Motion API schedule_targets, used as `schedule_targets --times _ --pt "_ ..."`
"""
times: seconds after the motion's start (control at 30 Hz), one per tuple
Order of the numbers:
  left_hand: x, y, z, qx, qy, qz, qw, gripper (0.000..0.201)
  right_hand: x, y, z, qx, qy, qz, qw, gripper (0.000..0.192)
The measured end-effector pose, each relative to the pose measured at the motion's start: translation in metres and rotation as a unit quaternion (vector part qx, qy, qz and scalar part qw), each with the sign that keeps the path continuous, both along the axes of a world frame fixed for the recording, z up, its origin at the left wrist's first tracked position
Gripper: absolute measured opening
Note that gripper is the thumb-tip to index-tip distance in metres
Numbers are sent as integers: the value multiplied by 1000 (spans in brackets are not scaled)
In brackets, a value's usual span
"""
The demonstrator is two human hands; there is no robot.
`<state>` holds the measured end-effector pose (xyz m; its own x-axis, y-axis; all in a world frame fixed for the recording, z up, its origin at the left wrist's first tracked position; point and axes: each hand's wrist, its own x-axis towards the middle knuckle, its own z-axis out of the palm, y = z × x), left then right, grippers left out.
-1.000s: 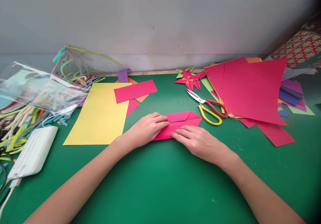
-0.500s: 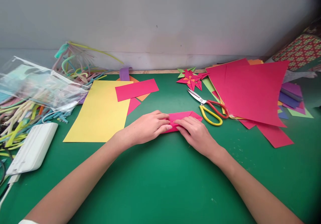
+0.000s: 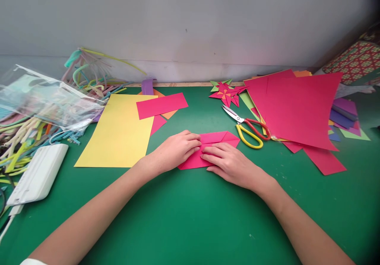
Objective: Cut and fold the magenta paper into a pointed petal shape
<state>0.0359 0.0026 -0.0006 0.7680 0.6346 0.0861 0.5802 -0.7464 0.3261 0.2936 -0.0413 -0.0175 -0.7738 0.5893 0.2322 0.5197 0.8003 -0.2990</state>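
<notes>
A folded pink paper piece (image 3: 218, 138) with a pointed right end lies flat on the green table (image 3: 190, 217) in the middle. My left hand (image 3: 175, 150) presses on its left part, fingers curled onto the paper. My right hand (image 3: 228, 162) lies flat on its lower right part, fingers pointing left and almost meeting the left hand's fingertips. Both hands hide much of the sheet.
Scissors (image 3: 247, 128) with red and yellow handles lie just right of the paper. A large pink sheet (image 3: 297, 106) tops a stack of coloured papers at right. A yellow sheet (image 3: 118, 132), a pink strip (image 3: 162, 105), a folded star (image 3: 225, 92), a white device (image 3: 37, 176) and a plastic bag (image 3: 44, 102) with strips lie around.
The paper's lower half was folded up half a second ago, making it narrow; now it lies wider again with its lower left corner showing. My right hand has slid down onto it.
</notes>
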Motion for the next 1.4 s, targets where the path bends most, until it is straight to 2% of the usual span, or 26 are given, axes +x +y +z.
schedule_targets --times 0.17,0.27,0.43,0.53,0.63,0.73,0.87,0.97,1.03,1.1,1.27,1.4 --pt "9 0 -17 40 -41 27 998 26 -5 -1 1 19 -1 -11 1000 40" --pt "9 0 -22 52 -45 27 997 25 -7 -1 3 20 -1 -8 1000 34" --pt "9 -3 -22 49 -25 30 998 18 -8 -9 13 -37 -16 10 999 23" --pt "12 -7 -21 57 -4 33 998 16 -7 -17 23 -73 -50 9 996 24" --pt "15 -12 -22 82 18 38 996 19 -6 -26 29 -76 -80 12 994 30" --pt "17 -15 -24 100 27 44 994 20 -5 -39 24 -53 -98 11 994 36" --pt "17 -15 -24 105 34 45 993 21 -3 -60 8 5 -92 -21 996 47" --pt "17 -14 -24 106 34 43 993 21 0 -72 3 31 -94 -73 992 41" --pt "17 -14 -24 107 31 42 993 21 1 -75 4 31 -82 -105 991 33" --pt "16 -14 -25 112 29 42 992 21 1 -73 7 39 -60 -117 991 32" --pt "15 -16 -28 132 22 36 990 21 -7 -65 0 50 -81 -56 994 61" --pt "15 -16 -30 149 24 31 988 23 -5 -70 -12 30 -98 -66 993 73"
